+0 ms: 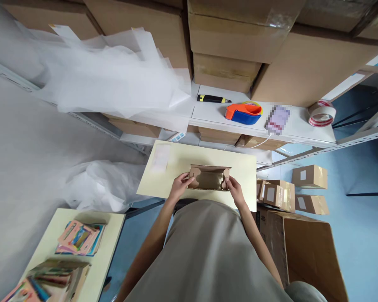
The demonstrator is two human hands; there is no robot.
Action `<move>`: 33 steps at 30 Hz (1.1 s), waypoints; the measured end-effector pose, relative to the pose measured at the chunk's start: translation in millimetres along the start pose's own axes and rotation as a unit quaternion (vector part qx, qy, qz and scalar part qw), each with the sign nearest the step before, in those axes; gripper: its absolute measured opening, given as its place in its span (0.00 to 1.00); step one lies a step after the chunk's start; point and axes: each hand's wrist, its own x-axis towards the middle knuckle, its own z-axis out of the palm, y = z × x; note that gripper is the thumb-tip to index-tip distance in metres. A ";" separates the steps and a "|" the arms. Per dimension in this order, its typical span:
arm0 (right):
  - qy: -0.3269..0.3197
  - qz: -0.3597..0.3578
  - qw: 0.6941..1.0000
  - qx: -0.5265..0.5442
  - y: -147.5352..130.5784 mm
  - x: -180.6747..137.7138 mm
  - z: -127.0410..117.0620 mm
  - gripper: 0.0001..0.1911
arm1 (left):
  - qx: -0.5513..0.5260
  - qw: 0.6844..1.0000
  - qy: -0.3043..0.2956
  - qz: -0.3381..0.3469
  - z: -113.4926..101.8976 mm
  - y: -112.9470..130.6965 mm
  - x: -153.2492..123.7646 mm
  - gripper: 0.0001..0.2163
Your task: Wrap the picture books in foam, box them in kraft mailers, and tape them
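Observation:
A small brown cardboard box [208,177] lies open on a pale yellow table [176,161] right in front of me. My left hand [179,186] grips its left end, fingers curled on the flap. Its right end is pinched by my right hand [234,187]. The box's inside looks empty. A faint white label [160,158] lies on the table at the left.
On the white shelf [299,126] behind are a yellow-black utility knife [213,99], an orange-blue tape dispenser [243,113] and a tape roll [322,115]. Big cartons are stacked above. White packing sheets [113,84] spill left. Small taped boxes [308,177] and an open carton [305,247] sit right. Colourful booklets [80,238] lie lower left.

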 end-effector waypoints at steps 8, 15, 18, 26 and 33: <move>0.009 0.021 1.000 0.017 16.3 15.6 -0.9 0.38 | 0.026 0.999 0.040 0.005 1.9 -1.5 10.3 0.37; 0.043 -0.032 0.999 0.012 -4.7 0.9 -18.7 0.35 | 0.034 0.999 0.013 0.021 -17.9 12.9 -11.4 0.38; -0.006 -0.068 0.998 -0.011 -17.9 -13.2 -28.0 0.29 | 0.041 0.998 -0.031 0.047 -29.1 22.1 -26.8 0.37; -0.026 -0.102 0.989 -0.104 -22.7 -13.1 -22.3 0.26 | 0.130 0.986 -0.052 0.092 -16.7 28.7 -31.1 0.22; 0.068 -0.097 0.981 -0.155 1.4 3.2 -6.9 0.26 | 0.224 0.962 0.079 0.131 -6.9 8.9 -11.3 0.23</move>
